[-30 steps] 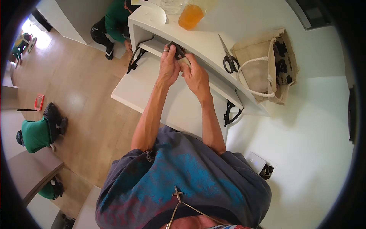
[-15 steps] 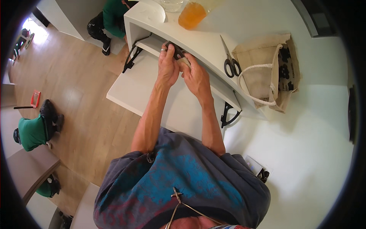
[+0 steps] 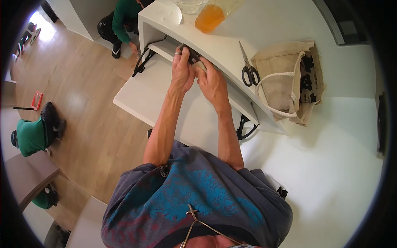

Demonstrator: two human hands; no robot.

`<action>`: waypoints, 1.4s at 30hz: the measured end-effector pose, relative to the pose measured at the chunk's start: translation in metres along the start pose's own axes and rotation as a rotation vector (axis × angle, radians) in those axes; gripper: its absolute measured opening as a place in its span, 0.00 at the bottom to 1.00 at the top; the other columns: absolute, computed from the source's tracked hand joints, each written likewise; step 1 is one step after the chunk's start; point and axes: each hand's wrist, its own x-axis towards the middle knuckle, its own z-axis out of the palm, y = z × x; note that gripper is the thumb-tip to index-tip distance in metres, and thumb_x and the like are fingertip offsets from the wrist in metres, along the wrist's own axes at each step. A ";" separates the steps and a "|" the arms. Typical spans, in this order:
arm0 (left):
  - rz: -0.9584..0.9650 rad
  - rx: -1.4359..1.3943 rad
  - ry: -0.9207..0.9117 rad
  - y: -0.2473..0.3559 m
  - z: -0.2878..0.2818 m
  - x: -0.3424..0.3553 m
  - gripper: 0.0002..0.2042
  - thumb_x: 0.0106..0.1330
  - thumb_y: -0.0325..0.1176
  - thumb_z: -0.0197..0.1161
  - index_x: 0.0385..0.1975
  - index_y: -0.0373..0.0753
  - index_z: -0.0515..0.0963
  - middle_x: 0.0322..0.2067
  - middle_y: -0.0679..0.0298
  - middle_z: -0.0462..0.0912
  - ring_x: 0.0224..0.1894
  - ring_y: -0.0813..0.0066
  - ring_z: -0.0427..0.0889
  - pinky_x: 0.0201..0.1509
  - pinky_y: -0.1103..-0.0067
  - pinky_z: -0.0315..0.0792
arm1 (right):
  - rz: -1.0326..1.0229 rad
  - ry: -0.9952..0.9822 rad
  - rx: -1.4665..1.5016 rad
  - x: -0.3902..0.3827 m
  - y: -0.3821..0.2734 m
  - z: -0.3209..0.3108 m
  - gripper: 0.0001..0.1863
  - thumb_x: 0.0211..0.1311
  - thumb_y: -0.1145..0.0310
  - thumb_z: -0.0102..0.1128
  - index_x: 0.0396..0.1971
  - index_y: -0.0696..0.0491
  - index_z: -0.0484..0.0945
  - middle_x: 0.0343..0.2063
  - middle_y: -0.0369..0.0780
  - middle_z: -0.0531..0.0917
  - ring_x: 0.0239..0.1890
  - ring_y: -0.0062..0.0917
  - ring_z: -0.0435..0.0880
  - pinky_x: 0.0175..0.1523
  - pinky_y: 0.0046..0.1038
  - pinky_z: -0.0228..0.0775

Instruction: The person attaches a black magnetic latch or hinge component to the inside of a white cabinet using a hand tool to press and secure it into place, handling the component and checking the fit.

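Held up between my two hands is a small dark object with a pale piece (image 3: 200,65) at its lower end; its kind cannot be made out. My left hand (image 3: 182,72), a ring on one finger, closes on the upper left of the dark object (image 3: 192,58), thumb on top. The fingers of my right hand (image 3: 214,82) pinch its lower right end. Both hands are close together in front of the white cabinet's opening, above its lowered white flap (image 3: 138,97). My fingers hide much of the object.
On the cabinet top (image 3: 188,33) lie black-handled scissors (image 3: 249,72), a canvas bag (image 3: 275,62), an orange-filled container (image 3: 209,18) and a white sheet (image 3: 168,13). Black stays (image 3: 144,62) brace the flap. Co-workers in green (image 3: 31,135) crouch on the wooden floor (image 3: 91,103) at left.
My hands keep nearly the same hold on the dark object. The view has shifted slightly. At the top left, a crouching co-worker's arm now shows, reaching toward the floor.
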 end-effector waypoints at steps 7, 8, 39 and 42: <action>0.032 -0.012 0.003 0.005 0.001 0.003 0.14 0.77 0.37 0.52 0.56 0.39 0.65 0.54 0.61 0.74 0.58 0.70 0.73 0.64 0.71 0.70 | -0.045 -0.010 -0.052 0.006 -0.007 0.003 0.17 0.69 0.64 0.53 0.54 0.55 0.76 0.48 0.49 0.83 0.51 0.47 0.80 0.54 0.44 0.73; 0.033 -0.016 -0.003 0.005 -0.002 0.005 0.14 0.77 0.37 0.52 0.56 0.39 0.65 0.54 0.61 0.74 0.58 0.70 0.73 0.64 0.71 0.70 | -0.042 -0.013 -0.040 0.007 -0.006 0.004 0.18 0.69 0.64 0.53 0.54 0.55 0.76 0.48 0.49 0.83 0.51 0.47 0.81 0.54 0.44 0.73; 0.022 0.588 0.011 0.033 -0.021 0.009 0.09 0.73 0.39 0.58 0.36 0.40 0.74 0.30 0.65 0.81 0.33 0.78 0.78 0.39 0.76 0.74 | 0.139 -0.173 0.456 -0.090 0.070 0.004 0.10 0.73 0.68 0.48 0.47 0.57 0.72 0.26 0.38 0.81 0.26 0.19 0.81 0.32 0.24 0.76; 0.040 0.714 -0.074 0.054 -0.035 -0.011 0.12 0.75 0.40 0.55 0.37 0.37 0.75 0.29 0.69 0.78 0.32 0.82 0.76 0.39 0.82 0.71 | 0.157 -0.197 0.469 -0.094 0.069 0.014 0.10 0.72 0.69 0.49 0.48 0.57 0.72 0.25 0.39 0.81 0.25 0.20 0.81 0.32 0.24 0.75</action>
